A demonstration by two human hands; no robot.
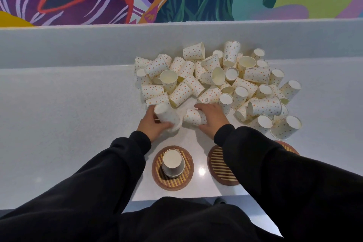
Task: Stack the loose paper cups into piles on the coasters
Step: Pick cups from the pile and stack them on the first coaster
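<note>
**Cup stacking: both hands at the heap, one pile begun**

Finding: The left hand [150,123] has its fingers curled round a blurred cup [167,118] at the near edge of the heap of loose cups [216,82]. The cup's base points up and away. Motion blur hides the exact finger placement. The right hand [212,118] lies over a lying cup [193,117], with the fingers bent across its top and the thumb beneath, so the cup is pinched between them. Neither hand is spread flat.

Location of work: The heap sits mid-desk [78,104], well beyond the coasters. The left coaster [159,179] carries a started pile [172,163], mouth down. The middle coaster [218,163] shows no cup on its visible part; a sleeve covers the rest. Only the edge of a third coaster [290,148] shows.

Recommendation: In my judgement the step in hand is lifting cups clear for stacking. Each cup should be turned mouth down to match the pile and lowered squarely over its top, so the rim does not catch. Lift straight up from the heap, or neighbouring cups may roll. A light grip is advised; thin paper walls will probably dent.
</note>
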